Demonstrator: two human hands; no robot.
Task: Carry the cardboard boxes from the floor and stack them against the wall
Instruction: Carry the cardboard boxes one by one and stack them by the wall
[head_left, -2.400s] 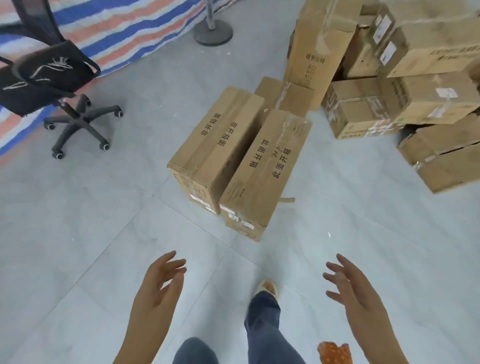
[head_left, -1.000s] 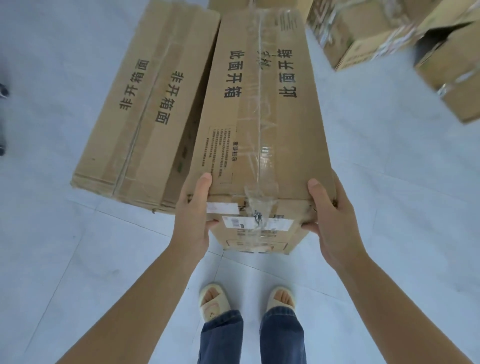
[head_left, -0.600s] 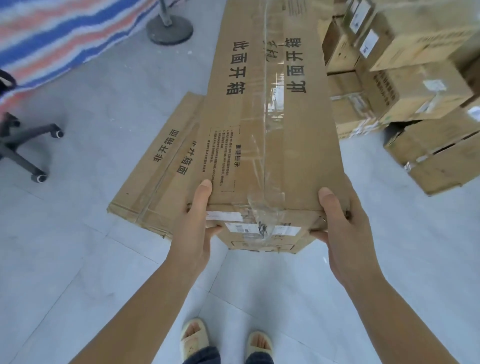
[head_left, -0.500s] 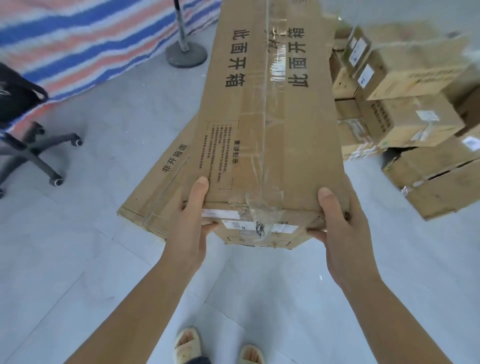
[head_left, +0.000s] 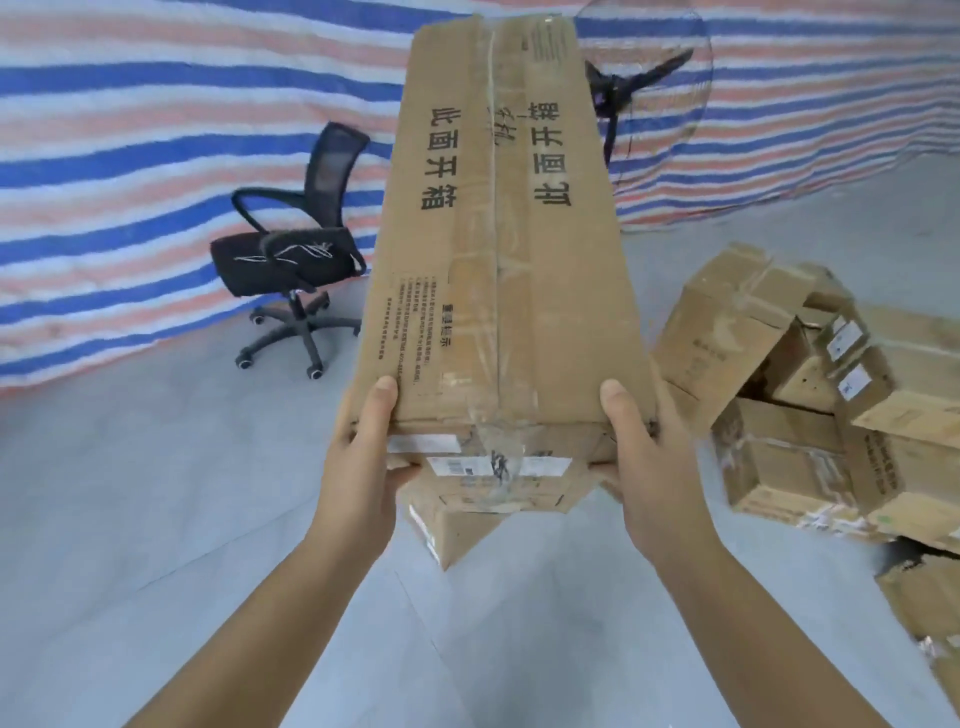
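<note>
Head view: both hands, left (head_left: 363, 467) and right (head_left: 649, 467), gripping long cardboard box (head_left: 498, 249) printed "此面开箱".

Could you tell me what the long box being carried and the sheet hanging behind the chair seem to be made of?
The long box looks like plain brown corrugated cardboard, matte, with glossy clear tape along its seam. The sheet looks like woven plastic tarpaulin, judging by its blue, red and white stripes and slight sheen.

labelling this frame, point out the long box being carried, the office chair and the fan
long box (head_left: 498, 260), head view, taped top face
office chair (head_left: 283, 260), head view, seat
fan (head_left: 613, 93), head view, hub
</note>
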